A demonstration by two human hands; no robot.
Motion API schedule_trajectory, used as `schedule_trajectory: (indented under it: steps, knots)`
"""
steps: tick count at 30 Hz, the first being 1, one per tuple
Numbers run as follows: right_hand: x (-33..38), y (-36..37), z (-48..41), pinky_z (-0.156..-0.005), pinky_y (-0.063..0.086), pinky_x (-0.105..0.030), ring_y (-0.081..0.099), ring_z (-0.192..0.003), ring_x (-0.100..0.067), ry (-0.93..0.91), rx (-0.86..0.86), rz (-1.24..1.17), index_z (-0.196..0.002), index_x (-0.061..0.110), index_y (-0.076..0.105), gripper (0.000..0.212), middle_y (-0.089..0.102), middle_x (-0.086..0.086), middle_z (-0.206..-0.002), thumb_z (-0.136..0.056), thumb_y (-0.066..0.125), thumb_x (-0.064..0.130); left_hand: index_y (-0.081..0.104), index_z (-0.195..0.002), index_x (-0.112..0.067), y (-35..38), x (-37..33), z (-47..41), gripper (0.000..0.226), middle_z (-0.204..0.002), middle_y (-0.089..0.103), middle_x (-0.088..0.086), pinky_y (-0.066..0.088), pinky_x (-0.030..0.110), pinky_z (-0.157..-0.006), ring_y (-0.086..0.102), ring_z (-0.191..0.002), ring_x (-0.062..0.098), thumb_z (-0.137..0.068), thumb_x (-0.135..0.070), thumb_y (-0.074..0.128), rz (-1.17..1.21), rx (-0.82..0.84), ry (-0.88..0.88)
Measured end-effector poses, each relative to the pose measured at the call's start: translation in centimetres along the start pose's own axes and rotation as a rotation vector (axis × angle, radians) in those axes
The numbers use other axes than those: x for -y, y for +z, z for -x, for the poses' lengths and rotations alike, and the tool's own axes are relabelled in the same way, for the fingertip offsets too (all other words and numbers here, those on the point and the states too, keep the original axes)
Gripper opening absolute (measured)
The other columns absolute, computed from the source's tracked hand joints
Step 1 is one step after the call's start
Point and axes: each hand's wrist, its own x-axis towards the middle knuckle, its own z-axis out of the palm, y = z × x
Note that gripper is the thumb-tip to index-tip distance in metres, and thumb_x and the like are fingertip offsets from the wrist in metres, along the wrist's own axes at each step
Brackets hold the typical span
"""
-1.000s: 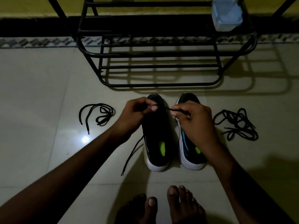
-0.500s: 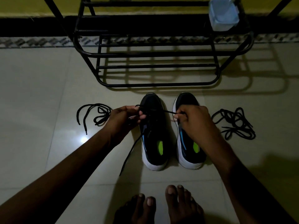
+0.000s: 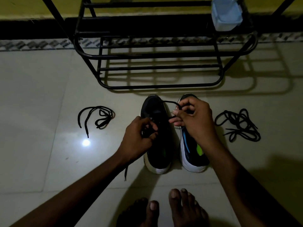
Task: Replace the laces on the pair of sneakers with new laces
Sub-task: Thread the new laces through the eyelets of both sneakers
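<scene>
Currently: the working lace [image 3: 170, 102] runs across the left-side sneaker [image 3: 159, 149], looping from its toe at 12 o'clock over to the right hand, with a free tail [image 3: 126, 174] trailing on the floor at 7 o'clock.
Left hand [image 3: 137, 136]: fingers curled, pinching the working lace over the eyelet area at mid-shoe.
Right hand [image 3: 195, 118]: thumb and fingers clamped on the loop of the same lace, above the right-side sneaker [image 3: 192, 153].
Pair: both sneakers stand side by side, just beside each other, toes toward 12 o'clock, heels toward the bare feet [image 3: 185, 208] at 6 o'clock.
How the lace should handle: light, limp and thin. It will likely flop and twist when slack, so pinch near the stiff tip to feed an eyelet and keep gentle tension with the other hand.
How the sneaker should handle: light, with a soft upper and a firmer sole. It may slide on the tile when pulled, so steady it by the tongue or the side.
Other laces: a single lace [image 3: 96, 117] lies at 9 o'clock of the pair, and a lace pile [image 3: 237, 126] at 3 o'clock. Which are new I cannot tell.
Surface: pale, glossy floor tile [image 3: 41, 95] with a bright glare spot [image 3: 86, 142] at 9 o'clock, probably slippery.
Room: dim. A black metal rack [image 3: 157, 86] stands at 12 o'clock, with a pale plastic tub [image 3: 227, 13] on it toward 1 o'clock.
</scene>
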Motion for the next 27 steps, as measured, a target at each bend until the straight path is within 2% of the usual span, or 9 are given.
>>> schedule_trajectory:
  steps: [6,9,11,14,17,20,22,25,27]
  knots:
    - [-0.3,-0.1,-0.2,-0.052,0.057,-0.025,0.072,-0.060,-0.025,-0.007,0.031,0.043,-0.101,-0.008,0.059,0.014,0.066,-0.018,-0.080,-0.090,0.067,-0.008,0.067,-0.087,-0.030,-0.1,0.0,-0.3,0.021,-0.098,0.060,-0.003,0.055,0.038,-0.082,0.061,-0.088,0.012,-0.077,-0.019,0.082,-0.008,-0.008,-0.038]
    - [-0.4,-0.5,0.0,-0.058,0.060,-0.027,0.071,-0.067,-0.021,-0.007,0.033,0.110,-0.098,-0.001,0.064,0.013,0.067,-0.013,-0.080,-0.087,0.071,-0.004,0.065,-0.088,-0.029,0.1,0.2,0.0,0.023,-0.097,0.059,-0.003,0.055,0.038,-0.079,0.060,-0.087,0.013,-0.078,-0.015,0.080,0.013,-0.018,-0.004]
    - [-0.2,-0.8,0.1,-0.059,0.061,-0.029,0.072,-0.071,-0.022,0.003,0.034,0.104,-0.096,0.002,0.065,0.013,0.067,-0.015,-0.082,-0.086,0.072,-0.003,0.065,-0.089,-0.028,0.3,0.3,0.2,0.024,-0.097,0.059,-0.004,0.054,0.035,-0.075,0.060,-0.088,0.012,-0.077,-0.013,0.079,0.023,-0.032,-0.003]
    - [-0.1,-0.9,0.3,-0.056,0.060,-0.028,0.070,-0.063,-0.016,0.007,0.046,0.088,-0.091,0.006,0.064,0.015,0.066,-0.010,-0.078,-0.086,0.072,-0.005,0.065,-0.094,-0.028,0.4,0.3,0.4,0.025,-0.099,0.060,-0.008,0.044,0.026,-0.067,0.059,-0.089,0.010,-0.076,-0.014,0.077,0.080,-0.084,0.003]
    - [0.0,-0.8,0.2,-0.056,0.059,-0.028,0.070,-0.060,-0.013,-0.002,0.045,0.066,-0.090,0.007,0.064,0.016,0.065,-0.009,-0.077,-0.085,0.072,-0.006,0.065,-0.109,-0.028,0.2,-0.1,0.8,0.033,-0.103,0.060,-0.026,0.039,0.022,-0.067,0.055,-0.090,0.010,-0.079,-0.021,0.076,0.051,-0.154,0.097]
    - [0.4,-0.9,0.2,-0.055,0.058,-0.027,0.071,-0.061,-0.018,-0.020,0.047,0.021,-0.092,0.002,0.064,0.014,0.066,-0.015,-0.079,-0.085,0.072,-0.007,0.063,-0.124,-0.031,0.1,-1.0,1.1,0.045,-0.099,0.049,-0.047,0.034,0.010,-0.063,0.049,-0.074,0.001,-0.084,-0.022,0.080,-0.005,-0.135,0.151]
    - [0.7,-1.1,0.3,-0.057,0.059,-0.029,0.073,-0.065,-0.023,-0.037,0.055,0.004,-0.094,0.002,0.065,0.014,0.068,-0.017,-0.082,-0.085,0.073,-0.006,0.065,-0.126,-0.030,0.2,-1.3,1.0,0.045,-0.097,0.053,-0.040,0.036,0.005,-0.063,0.049,-0.075,-0.003,-0.085,-0.024,0.081,-0.009,-0.128,0.179]
    - [1.0,-1.3,0.3,-0.059,0.060,-0.030,0.074,-0.069,-0.025,-0.058,0.042,-0.003,-0.095,0.002,0.066,0.015,0.070,-0.018,-0.085,-0.084,0.074,-0.004,0.072,-0.112,-0.025,0.5,-0.9,0.7,0.025,-0.099,0.067,-0.017,0.036,0.005,-0.068,0.056,-0.088,-0.001,-0.087,-0.024,0.079,-0.001,-0.144,0.212]
    - [1.0,-1.5,0.3,-0.059,0.059,-0.030,0.074,-0.070,-0.026,-0.057,0.022,-0.013,-0.096,0.000,0.066,0.015,0.069,-0.021,-0.086,-0.084,0.075,-0.003,0.076,-0.104,-0.023,0.6,-0.7,0.7,0.014,-0.092,0.066,-0.017,0.035,0.007,-0.067,0.056,-0.084,0.002,-0.091,-0.021,0.075,-0.009,-0.157,0.243]
